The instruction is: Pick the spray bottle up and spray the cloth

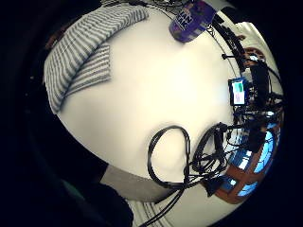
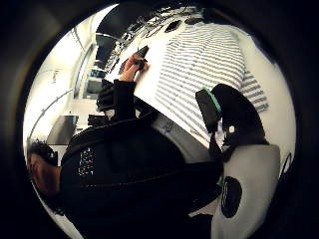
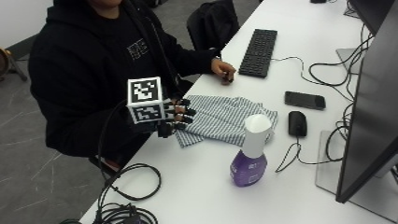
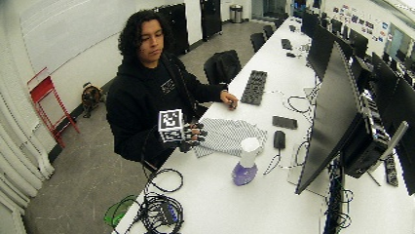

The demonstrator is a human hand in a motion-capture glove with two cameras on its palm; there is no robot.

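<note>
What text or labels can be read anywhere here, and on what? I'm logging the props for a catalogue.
Spray bottle: a pale label panel on the purple body, and white letters in the little finger side palm view, too blurred to read.
Black hoodie: a white chest print, too small to read.
Small screen beside the table: coloured blocks, nothing legible.
Keyboard: key legends too small to read.
No word can be quoted with confidence.

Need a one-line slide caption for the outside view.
Gloved right hand hovers at the striped cloth's edge; purple spray bottle stands untouched nearby.
</note>
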